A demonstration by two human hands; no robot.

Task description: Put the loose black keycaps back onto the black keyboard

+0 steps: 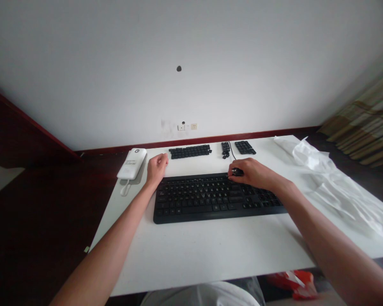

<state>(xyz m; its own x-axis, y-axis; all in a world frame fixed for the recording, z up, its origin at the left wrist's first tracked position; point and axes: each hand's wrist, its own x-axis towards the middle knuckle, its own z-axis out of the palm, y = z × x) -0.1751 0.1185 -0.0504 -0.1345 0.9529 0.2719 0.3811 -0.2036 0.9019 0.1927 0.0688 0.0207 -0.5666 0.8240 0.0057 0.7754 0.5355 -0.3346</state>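
Observation:
A black keyboard [194, 208] lies flat on the white table [191, 250] in front of me; bare sockets show on its right part and in some of its upper rows. My right hand [253, 173] is closed over its back edge, right of the middle. Between thumb and fingers it pinches a small dark object with a shiny spot [238, 171], its kind unclear. My left hand [157, 168] is curled into a loose fist at the keyboard's back left corner. Whatever its fingers may hold is hidden.
Behind the keyboard sit loose black keycaps in groups: a wide block [190, 151], a narrow one [225, 149] and a squarish one [245, 147]. A cable [232, 151] runs among them. A white power bank [132, 164] lies left, a crumpled white plastic wrapping [315, 159] right.

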